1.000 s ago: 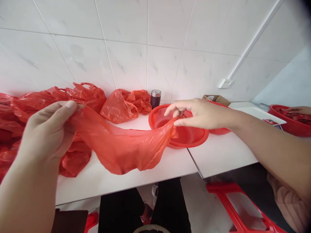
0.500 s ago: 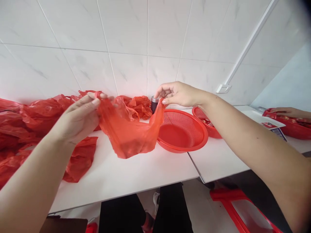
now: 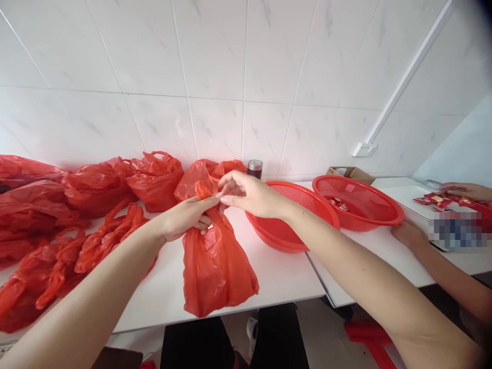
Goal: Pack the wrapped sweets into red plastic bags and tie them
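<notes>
A red plastic bag (image 3: 219, 271) hangs over the front part of the white table, its top bunched together. My left hand (image 3: 187, 214) is closed around the gathered neck of this bag. Beside it, my right hand (image 3: 246, 192) has curled fingers touching the bag's top; its fingertips are partly hidden. Just right of the bag stands a red perforated basket (image 3: 274, 236), partly covered by my right forearm.
Several filled red bags (image 3: 156, 179) line the left side and wall. A dark cup (image 3: 255, 168) stands behind. Right of my basket, another person's hand (image 3: 410, 234) touches a second red basket (image 3: 355, 197) holding small packets. A cardboard box (image 3: 359, 174) sits behind it.
The bag was stretched wide between my hands; now its top is gathered and my hands are together. The second basket has moved into fuller view, with another person's hand at its rim.
</notes>
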The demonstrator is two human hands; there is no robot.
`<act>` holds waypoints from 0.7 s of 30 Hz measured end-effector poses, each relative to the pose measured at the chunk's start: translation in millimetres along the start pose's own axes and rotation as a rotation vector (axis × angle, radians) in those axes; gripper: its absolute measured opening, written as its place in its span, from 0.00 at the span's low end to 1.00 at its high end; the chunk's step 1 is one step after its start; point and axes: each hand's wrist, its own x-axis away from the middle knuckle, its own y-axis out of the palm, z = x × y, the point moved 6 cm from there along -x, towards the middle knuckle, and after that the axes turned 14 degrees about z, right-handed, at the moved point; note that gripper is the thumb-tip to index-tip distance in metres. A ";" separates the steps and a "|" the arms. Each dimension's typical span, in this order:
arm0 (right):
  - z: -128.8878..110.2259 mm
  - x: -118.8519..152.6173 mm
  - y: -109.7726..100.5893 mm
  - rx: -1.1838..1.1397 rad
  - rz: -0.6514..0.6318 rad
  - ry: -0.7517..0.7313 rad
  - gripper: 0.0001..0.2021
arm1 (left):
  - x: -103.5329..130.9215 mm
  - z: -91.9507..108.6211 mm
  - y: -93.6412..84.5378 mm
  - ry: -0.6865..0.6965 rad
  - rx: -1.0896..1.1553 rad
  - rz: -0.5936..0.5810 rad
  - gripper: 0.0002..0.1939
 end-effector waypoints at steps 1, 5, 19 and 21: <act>5.6 6.2 2.3 -0.014 -0.042 0.038 0.09 | 0.6 -3.4 0.5 -0.017 0.016 -0.014 0.21; -4.9 31.5 -3.1 -0.118 0.060 0.041 0.06 | 5.5 -3.1 2.2 0.064 0.043 -0.097 0.21; 67.3 36.8 45.7 -0.109 0.209 0.164 0.13 | 2.1 -10.9 -6.0 0.602 -0.718 0.377 0.10; 71.5 40.6 55.6 -0.226 0.154 0.188 0.12 | 6.1 -15.0 -6.2 0.701 -0.680 0.519 0.12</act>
